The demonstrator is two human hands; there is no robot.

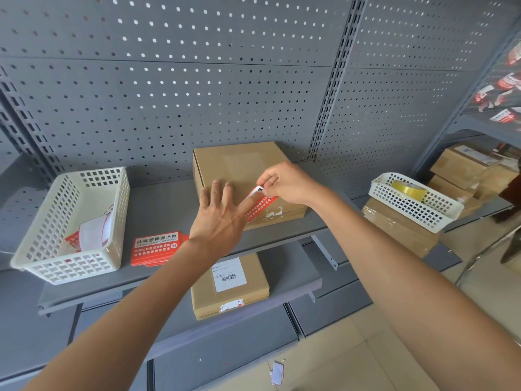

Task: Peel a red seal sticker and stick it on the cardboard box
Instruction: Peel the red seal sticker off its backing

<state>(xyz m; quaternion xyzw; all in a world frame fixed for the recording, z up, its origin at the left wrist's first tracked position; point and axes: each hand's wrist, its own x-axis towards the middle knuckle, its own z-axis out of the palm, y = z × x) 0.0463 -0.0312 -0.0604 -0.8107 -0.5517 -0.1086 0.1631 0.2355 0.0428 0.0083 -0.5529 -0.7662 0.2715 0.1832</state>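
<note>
The cardboard box is set on a grey shelf, its back close against the perforated back panel and its front face just behind the shelf's front edge. Bare shelf is left on both sides of the box. The red seal sticker is laid slantwise over the box's front top edge, white characters printed on it. Its upper end is lifted off the cardboard and is pinched between thumb and forefinger of the right hand. The left hand is laid flat on the box with its fingers spread and released, one fingertip alongside the sticker's lower part. White torn remnants are seen on the box's front face.

A stack of red stickers lies near the shelf's front edge, left of the box. Further left stands a white basket with papers in it. On the shelf below, a second box with a barcode label is seen. To the right, another white basket holding a tape roll is rested on stacked cartons.
</note>
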